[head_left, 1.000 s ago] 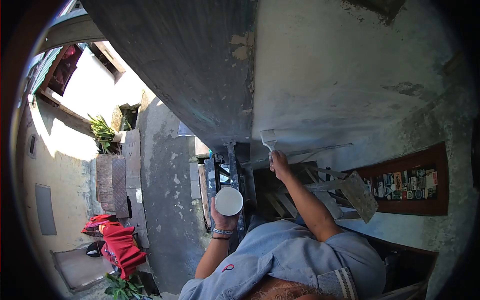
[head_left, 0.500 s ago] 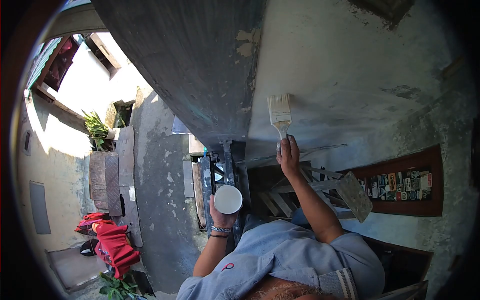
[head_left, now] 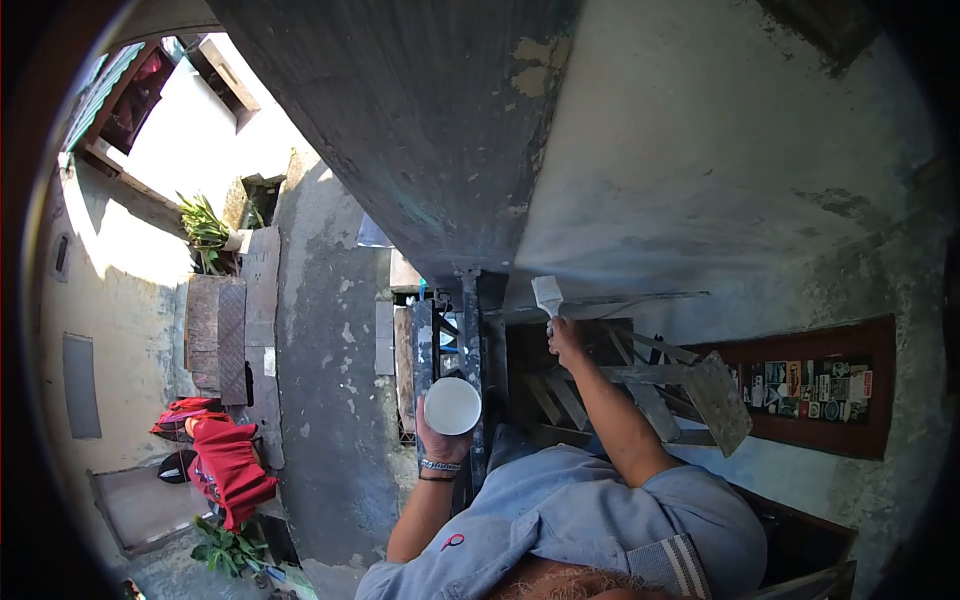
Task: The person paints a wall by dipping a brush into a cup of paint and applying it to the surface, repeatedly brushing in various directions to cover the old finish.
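Observation:
My right hand (head_left: 566,340) is wrapped round the handle of a wide paintbrush (head_left: 547,294), its pale bristles pointing up. The brush is close to the lower part of a whitish wall (head_left: 680,150); whether it touches cannot be made out. In my left hand (head_left: 440,437) is a round white tub (head_left: 452,406), held from its side near my chest. The tub's inside looks white. A dark grey painted wall face (head_left: 420,110) meets the whitish wall along a chipped edge above my hands.
A wooden ladder-like frame (head_left: 715,400) leans at the right, near a sticker-covered panel (head_left: 810,388). Dark metal posts (head_left: 470,330) stand just beyond the tub. Down left runs a grey paved alley (head_left: 320,400) with red cloth (head_left: 230,470), potted plants (head_left: 205,235) and boards (head_left: 215,325).
My right hand has come down with the paintbrush, from up on the whitish wall to its lower part. The left hand still holds the tub. The view has shifted slightly.

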The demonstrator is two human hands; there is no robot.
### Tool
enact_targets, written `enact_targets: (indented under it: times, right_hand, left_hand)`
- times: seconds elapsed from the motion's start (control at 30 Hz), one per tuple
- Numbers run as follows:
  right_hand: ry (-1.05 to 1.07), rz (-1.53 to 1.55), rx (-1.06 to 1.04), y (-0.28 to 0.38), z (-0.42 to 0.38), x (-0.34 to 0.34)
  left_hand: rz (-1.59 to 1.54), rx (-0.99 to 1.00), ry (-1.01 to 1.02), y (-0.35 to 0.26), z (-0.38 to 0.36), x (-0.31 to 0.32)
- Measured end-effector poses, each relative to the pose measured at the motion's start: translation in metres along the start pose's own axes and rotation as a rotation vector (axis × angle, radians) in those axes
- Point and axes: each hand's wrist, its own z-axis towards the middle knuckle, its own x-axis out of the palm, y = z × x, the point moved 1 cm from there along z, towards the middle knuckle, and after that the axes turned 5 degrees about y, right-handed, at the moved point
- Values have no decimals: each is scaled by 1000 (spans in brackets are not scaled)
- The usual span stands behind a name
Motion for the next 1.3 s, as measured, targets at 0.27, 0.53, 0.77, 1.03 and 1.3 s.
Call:
enact_targets:
  times: [0.27,0.53,0.77,1.03,1.3]
  right_hand:
    - [84,176,-138,74,-26,52]
    - [267,191,-390,171,-176,75]
    - [170,8,-619,177,-145,64]
    - [-168,-380,-474,2,2,-24]
    - [-44,26,-70,39,12,-27]
  left_hand:
    - [3,-4,-20,-2,-6,-2]
    - [23,-45,57,9,12,28]
    - [30,-61,65,11,14,31]
    - [46,-40,-19,6,5,16]
    - [83,-28,-54,5,3,2]
